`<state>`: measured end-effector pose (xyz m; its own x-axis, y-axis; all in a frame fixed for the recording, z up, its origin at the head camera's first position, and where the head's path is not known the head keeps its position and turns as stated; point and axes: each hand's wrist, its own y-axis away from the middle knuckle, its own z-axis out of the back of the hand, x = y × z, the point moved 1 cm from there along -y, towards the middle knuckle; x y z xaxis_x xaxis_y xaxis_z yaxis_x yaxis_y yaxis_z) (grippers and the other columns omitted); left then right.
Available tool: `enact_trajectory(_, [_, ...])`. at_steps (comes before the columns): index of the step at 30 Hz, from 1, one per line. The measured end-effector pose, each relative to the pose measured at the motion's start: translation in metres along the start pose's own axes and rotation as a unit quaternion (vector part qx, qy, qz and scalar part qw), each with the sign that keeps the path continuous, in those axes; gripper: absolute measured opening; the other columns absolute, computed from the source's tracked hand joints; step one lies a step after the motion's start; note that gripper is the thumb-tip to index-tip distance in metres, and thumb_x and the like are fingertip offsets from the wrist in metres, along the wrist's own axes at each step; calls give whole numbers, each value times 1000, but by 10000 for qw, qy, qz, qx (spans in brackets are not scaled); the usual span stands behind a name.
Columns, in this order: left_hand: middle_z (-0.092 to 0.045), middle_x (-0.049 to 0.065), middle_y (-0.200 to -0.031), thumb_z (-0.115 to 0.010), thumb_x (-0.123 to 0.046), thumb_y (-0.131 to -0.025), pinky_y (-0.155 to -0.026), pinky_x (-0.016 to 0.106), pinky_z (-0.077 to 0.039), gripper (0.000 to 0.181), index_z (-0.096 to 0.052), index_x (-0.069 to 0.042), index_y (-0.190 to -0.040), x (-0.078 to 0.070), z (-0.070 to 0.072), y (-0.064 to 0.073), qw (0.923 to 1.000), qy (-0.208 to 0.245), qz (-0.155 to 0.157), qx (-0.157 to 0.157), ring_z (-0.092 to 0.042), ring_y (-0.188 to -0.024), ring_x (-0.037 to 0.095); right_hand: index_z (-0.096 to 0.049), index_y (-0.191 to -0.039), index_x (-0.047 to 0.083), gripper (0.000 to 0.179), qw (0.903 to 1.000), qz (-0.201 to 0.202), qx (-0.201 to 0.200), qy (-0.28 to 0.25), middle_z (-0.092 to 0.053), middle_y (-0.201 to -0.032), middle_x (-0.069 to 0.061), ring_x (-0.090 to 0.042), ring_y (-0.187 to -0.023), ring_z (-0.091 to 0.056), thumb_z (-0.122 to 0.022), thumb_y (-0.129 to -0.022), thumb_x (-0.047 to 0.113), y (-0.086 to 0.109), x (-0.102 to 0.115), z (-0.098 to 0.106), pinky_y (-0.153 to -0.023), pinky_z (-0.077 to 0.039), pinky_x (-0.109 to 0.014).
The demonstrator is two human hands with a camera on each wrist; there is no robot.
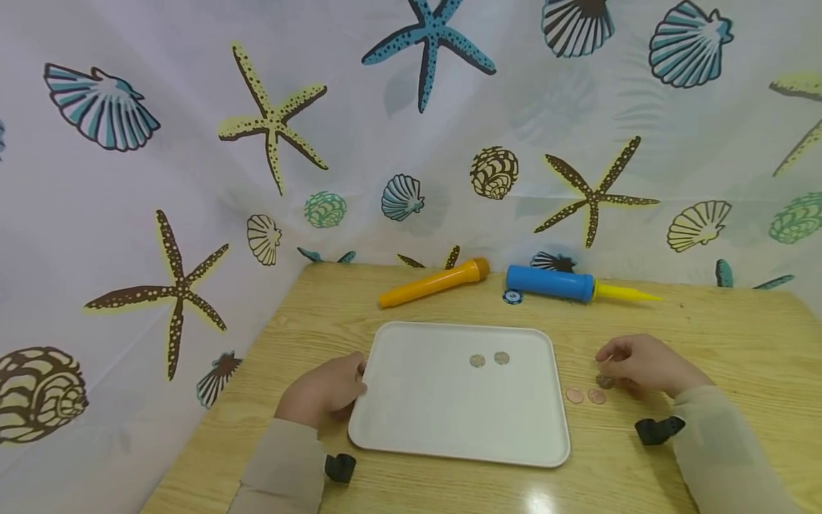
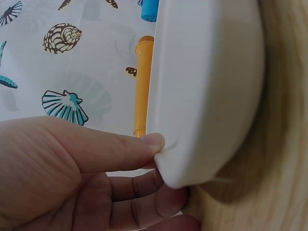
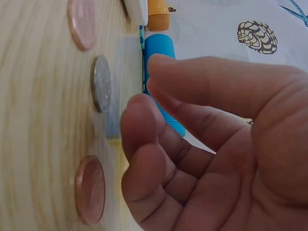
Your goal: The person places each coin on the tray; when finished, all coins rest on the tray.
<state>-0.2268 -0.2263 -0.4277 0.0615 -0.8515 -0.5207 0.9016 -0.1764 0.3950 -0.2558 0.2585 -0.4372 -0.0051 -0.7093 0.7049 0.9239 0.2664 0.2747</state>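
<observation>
My left hand [image 1: 330,389] grips the left edge of a white rectangular tray [image 1: 424,407], and the left wrist view shows thumb and fingers pinching its rim [image 2: 168,166]. Two silver coins [image 1: 477,361] lie on the tray's right half. Right of the tray my right hand [image 1: 648,364] hovers low at a third silver coin [image 1: 604,381], overlapping it in the head view. Its fingers are loosely bent, and nothing shows between them in the right wrist view, where the silver coin [image 3: 101,84] sits between two copper coins [image 3: 90,190]. Those copper coins [image 1: 574,395] lie on the wooden table.
Behind the tray lies an orange toy microphone [image 1: 433,283]. To its right are a blue hand pump [image 1: 549,283] with a yellow nozzle and a blue-and-white poker chip [image 1: 512,296]. A shell-and-starfish curtain [image 1: 359,143] hangs along the table's back and left.
</observation>
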Motion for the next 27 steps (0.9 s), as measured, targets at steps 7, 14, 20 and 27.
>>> enact_trajectory(7, [-59,12,-70,-52,-7,-103,-56,32,-43,15,-52,-4,-117,-3,1,0,10000,-35,-23,21,-52,-55,23,-65,-118,0,40,9995,-61,210,249,-60,-86,-5,-18,-65,-53,-78,-86,21,0,-4,0,-62,-44,-33])
enact_trajectory(14, [-58,10,-72,-51,-6,-102,-57,31,-44,16,-52,-4,-118,-5,1,-3,9999,-66,-86,47,-52,-55,21,-65,-115,-3,36,9987,84,469,188,-55,-82,-4,-17,-65,-50,-72,-81,4,3,-9,-2,-59,-44,-31])
enact_trajectory(20, [-59,11,-81,-52,-7,-102,-59,32,-46,17,-51,-4,-119,-3,2,-2,9999,-38,93,30,-57,-61,24,-65,-111,-4,33,9981,299,500,215,-55,-82,-4,-18,-66,-49,-71,-78,0,3,-7,-3,-60,-43,-30])
enact_trajectory(27, [-59,11,-81,-51,-6,-102,-59,32,-45,17,-51,-4,-119,-1,1,0,9999,66,110,60,-57,-62,24,-66,-105,-1,25,9973,268,396,552,-57,-84,-4,-18,-70,-51,-70,-80,1,-2,-4,-3,-64,-44,-33])
